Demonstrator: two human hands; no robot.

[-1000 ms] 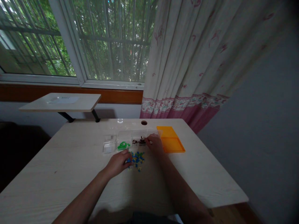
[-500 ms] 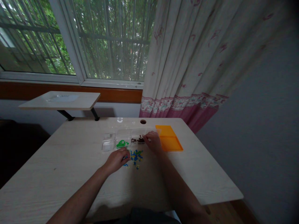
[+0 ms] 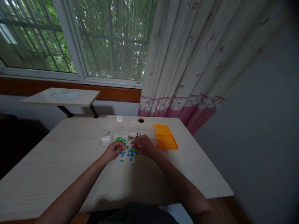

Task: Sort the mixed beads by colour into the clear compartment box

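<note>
A pile of small blue, yellow and green pieces lies on the table in front of a row of clear plastic containers. Green pieces sit in one compartment, dark brown pieces in the one to its right. My left hand is at the pile's left edge, its fingertips pinched together. Over the pile's far right side, by the brown compartment, is my right hand, fingers also pinched. Whatever either pinch holds is too small to make out.
An orange tray lies to the right of the containers. A small clear box stands at their left end. At the table's back edge are a round cable hole and a raised shelf on the left. A curtain hangs behind.
My right hand has come from the brown compartment toward me and left, to the pile. My left hand has shifted slightly left and away from me. The camera view has moved a little.
</note>
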